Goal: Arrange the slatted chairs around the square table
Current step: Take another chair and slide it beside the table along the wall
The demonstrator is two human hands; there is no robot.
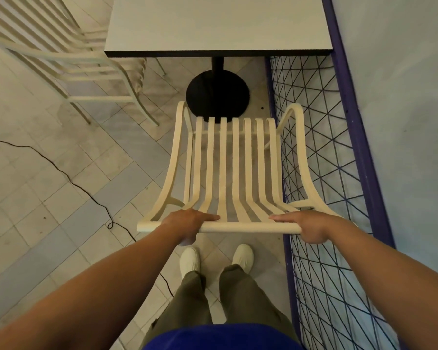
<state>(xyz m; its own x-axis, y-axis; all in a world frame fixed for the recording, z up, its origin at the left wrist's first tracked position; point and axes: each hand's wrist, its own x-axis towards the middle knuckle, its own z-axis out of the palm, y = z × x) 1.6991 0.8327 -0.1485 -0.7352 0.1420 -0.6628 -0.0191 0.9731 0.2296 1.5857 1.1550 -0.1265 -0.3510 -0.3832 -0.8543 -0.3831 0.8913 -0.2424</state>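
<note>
Evidently the task is judged partly done: one slatted chair [61, 64] is already set at the table's side, well beyond the left hand [187, 224], while the cream slatted chair [228, 168] is held facing the square table [218, 24] but not yet tucked under. Its top rail is clasped by both hands, the left hand near the rail's middle, the right hand [311, 227] at its end, fingers curled over. The seat stretches directly ahead of the hands, and just beyond it lies the black pedestal base [218, 94]. A purple wire fence [321, 152] stands just beside the right hand.
</note>
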